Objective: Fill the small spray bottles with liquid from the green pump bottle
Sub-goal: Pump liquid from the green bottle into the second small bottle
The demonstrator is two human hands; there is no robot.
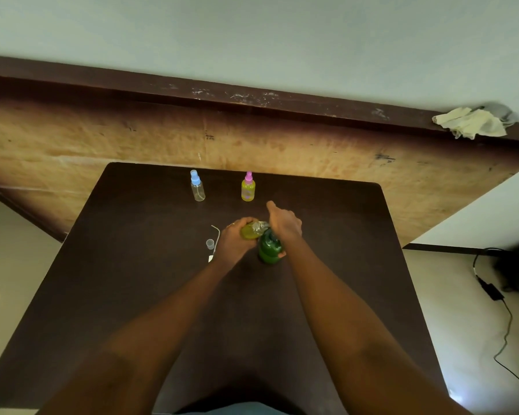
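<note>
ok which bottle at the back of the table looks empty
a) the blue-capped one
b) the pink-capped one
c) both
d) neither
A: the blue-capped bottle is clear right through, while the pink-capped bottle is full of yellow-green liquid.

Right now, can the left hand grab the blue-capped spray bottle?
Probably not yet: the left hand is busy gripping an uncapped spray bottle. Nothing stands before the blue-capped spray bottle otherwise.
</note>
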